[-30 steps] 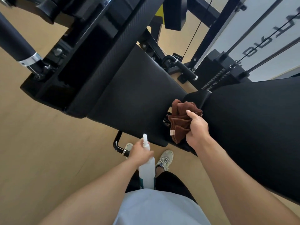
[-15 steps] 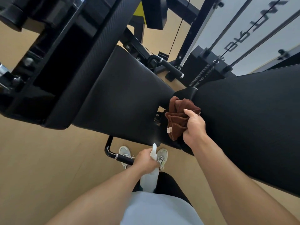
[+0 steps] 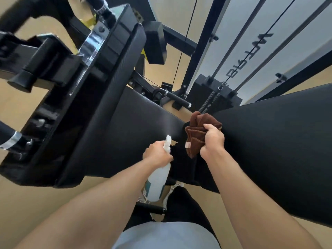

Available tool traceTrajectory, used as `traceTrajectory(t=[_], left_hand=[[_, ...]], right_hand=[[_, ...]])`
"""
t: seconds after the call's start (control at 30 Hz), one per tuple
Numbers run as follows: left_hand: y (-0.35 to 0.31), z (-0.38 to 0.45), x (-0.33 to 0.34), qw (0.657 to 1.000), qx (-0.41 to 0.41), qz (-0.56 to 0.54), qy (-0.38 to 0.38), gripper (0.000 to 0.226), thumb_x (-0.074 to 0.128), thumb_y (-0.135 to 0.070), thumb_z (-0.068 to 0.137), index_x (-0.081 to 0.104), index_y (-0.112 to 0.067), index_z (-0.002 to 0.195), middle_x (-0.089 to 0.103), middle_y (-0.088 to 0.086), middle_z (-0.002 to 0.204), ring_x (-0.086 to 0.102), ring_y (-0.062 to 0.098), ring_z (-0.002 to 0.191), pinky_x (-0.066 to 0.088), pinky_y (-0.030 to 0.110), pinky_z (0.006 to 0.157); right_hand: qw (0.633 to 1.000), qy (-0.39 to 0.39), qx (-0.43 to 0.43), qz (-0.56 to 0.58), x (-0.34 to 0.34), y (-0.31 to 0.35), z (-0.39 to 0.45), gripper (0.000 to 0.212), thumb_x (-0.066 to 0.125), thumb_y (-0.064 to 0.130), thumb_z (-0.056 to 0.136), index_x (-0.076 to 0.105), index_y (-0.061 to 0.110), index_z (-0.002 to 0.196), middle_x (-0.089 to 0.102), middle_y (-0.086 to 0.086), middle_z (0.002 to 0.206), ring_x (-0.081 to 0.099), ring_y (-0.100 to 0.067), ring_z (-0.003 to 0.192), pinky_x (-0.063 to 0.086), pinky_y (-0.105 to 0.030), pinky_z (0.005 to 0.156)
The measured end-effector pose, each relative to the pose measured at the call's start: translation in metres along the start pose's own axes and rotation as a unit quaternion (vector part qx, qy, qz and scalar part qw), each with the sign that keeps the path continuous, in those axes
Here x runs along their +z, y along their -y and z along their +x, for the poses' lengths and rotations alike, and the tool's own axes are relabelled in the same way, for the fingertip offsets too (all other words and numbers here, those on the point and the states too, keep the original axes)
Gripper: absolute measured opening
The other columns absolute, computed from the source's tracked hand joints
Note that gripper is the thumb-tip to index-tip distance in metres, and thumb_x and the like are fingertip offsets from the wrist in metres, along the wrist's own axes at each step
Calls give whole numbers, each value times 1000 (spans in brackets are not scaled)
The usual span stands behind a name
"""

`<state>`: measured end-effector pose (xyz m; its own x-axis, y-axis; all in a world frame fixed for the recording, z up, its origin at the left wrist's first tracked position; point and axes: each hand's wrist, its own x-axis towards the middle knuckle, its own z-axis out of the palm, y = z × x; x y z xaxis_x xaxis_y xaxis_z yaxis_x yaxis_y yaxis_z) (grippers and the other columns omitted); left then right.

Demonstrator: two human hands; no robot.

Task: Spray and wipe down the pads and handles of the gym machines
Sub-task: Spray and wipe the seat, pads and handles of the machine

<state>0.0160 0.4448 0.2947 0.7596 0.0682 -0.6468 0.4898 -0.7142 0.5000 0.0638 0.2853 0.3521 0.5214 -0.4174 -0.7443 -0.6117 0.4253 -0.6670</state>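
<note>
My left hand (image 3: 156,153) grips a white spray bottle (image 3: 157,182) by its neck, the nozzle pointing up at the black seat pad (image 3: 129,130) in the middle. A faint mist hangs above the nozzle. My right hand (image 3: 212,141) holds a bunched brown cloth (image 3: 195,133) against the edge of the large black back pad (image 3: 273,159) on the right. A black handle with chrome rings (image 3: 177,97) sticks out beyond the seat pad.
A black machine frame with a narrow pad (image 3: 100,97) fills the left. The weight stack (image 3: 213,94), cables and guide rods rise at upper right. A low black handle (image 3: 150,208) lies by my shoes on the tan floor (image 3: 27,203).
My left hand has raised the spray bottle up toward the seat pad. My view has moved closer to the machine. The right hand stays on the cloth at the pad's edge.
</note>
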Motion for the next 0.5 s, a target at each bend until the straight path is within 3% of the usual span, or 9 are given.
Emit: traceTrajectory(t=[0.1,0.17,0.3,0.4,0.47,0.5], left_hand=[[-17,22,-6,1000,-1,24,6,23,71,-25,83,57,-31,101,64,-5,91,64,19,84,53,33,69],[-26,40,-8,999,-12,25,18,21,71,-22,83,58,-30,98,65,-5,90,64,18,83,52,33,66],[-39,75,-5,996,-47,48,56,20,67,-18,81,58,-27,96,67,-3,92,65,19,82,47,31,61],[-46,105,-5,995,-53,56,60,32,64,-21,82,49,-35,106,64,-4,97,62,21,86,45,33,65],[-54,126,-8,994,-66,60,61,24,61,-17,82,52,-33,98,64,-5,94,60,20,83,45,33,65],[-59,136,-10,993,-71,65,69,21,60,-16,81,56,-31,95,65,-5,93,61,19,83,47,33,66]], right_hand=[[1000,-19,14,-12,22,13,25,33,59,16,99,64,13,132,73,-9,103,74,-29,87,59,-42,87],[999,-25,33,-11,40,24,47,29,56,12,100,65,11,127,72,-8,101,73,-28,86,58,-41,83],[998,-30,53,28,78,48,96,31,49,2,102,67,6,127,73,-5,110,74,-26,98,60,-38,92],[999,2,47,2,106,70,143,19,45,6,105,62,13,111,66,1,90,69,-19,81,59,-33,88],[999,-21,31,-39,122,80,181,13,48,13,105,61,16,103,69,0,94,72,-19,87,60,-37,92],[996,-35,23,-80,128,82,203,13,50,19,105,62,18,109,71,-2,100,73,-21,91,60,-38,92]])
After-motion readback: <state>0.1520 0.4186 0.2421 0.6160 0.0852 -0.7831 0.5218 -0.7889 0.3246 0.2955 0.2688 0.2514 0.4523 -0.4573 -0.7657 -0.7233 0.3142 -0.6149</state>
